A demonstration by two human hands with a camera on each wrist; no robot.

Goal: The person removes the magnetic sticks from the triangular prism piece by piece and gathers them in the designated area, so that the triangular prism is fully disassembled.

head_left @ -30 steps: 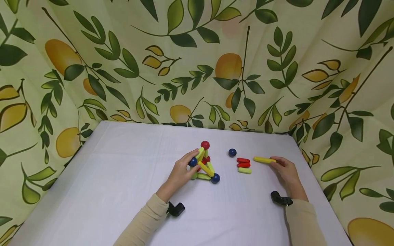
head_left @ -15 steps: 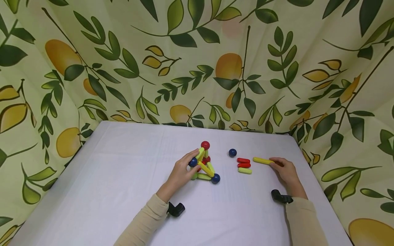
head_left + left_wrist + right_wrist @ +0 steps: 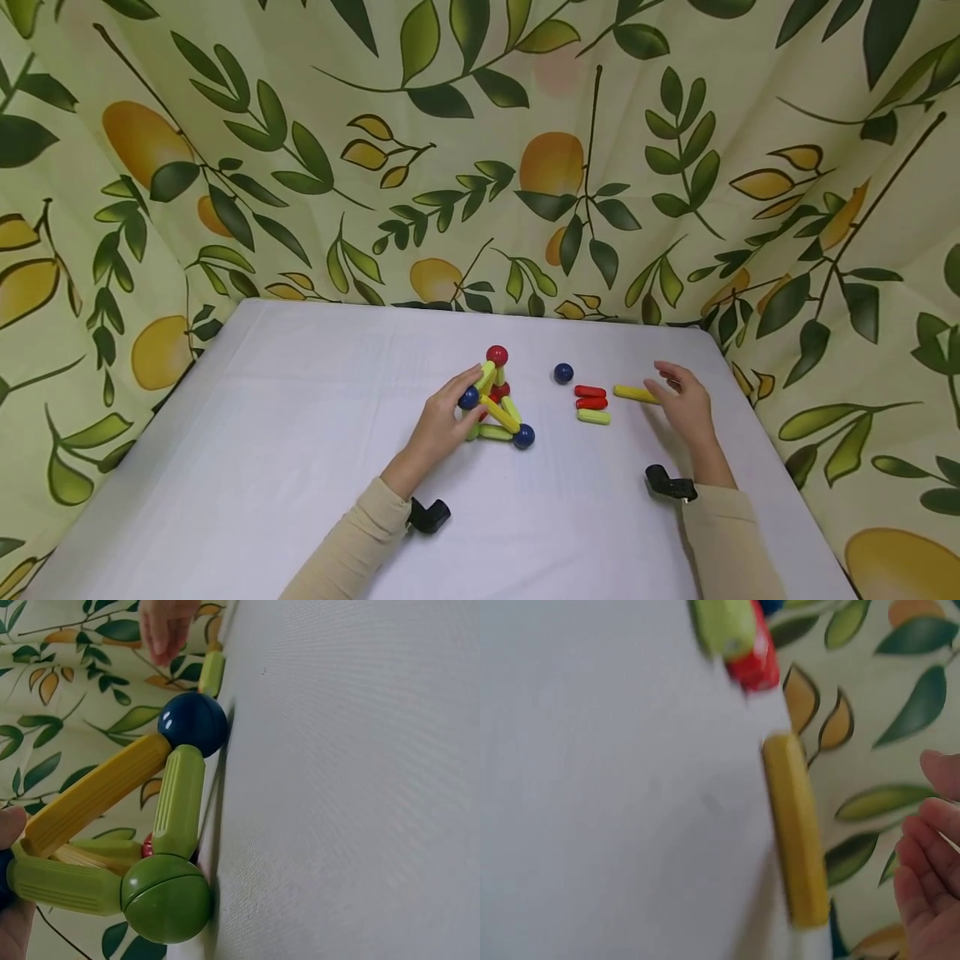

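Centrally, a framework of ribbed yellow and lime-green rods (image 3: 496, 432) joined by glossy balls stands on the white cloth-covered table (image 3: 300, 433). The left hand (image 3: 437, 419) pinches the framework between thumb and fingers at its raised dark-blue ball (image 3: 468, 397). A glossy green ball (image 3: 166, 898) forms a lower corner, touching the tabletop. The right hand (image 3: 687, 408) is spread, thumb and fingers apart, just beside a long yellow rod (image 3: 633, 393); the right wrist view shows the two apart. This rod lies on the right side of the table. To its left, two short red rods (image 3: 591, 397) and one short lime-green rod (image 3: 593, 417) lie side by side. A loose dark-blue ball (image 3: 563, 373) rests at their far left.
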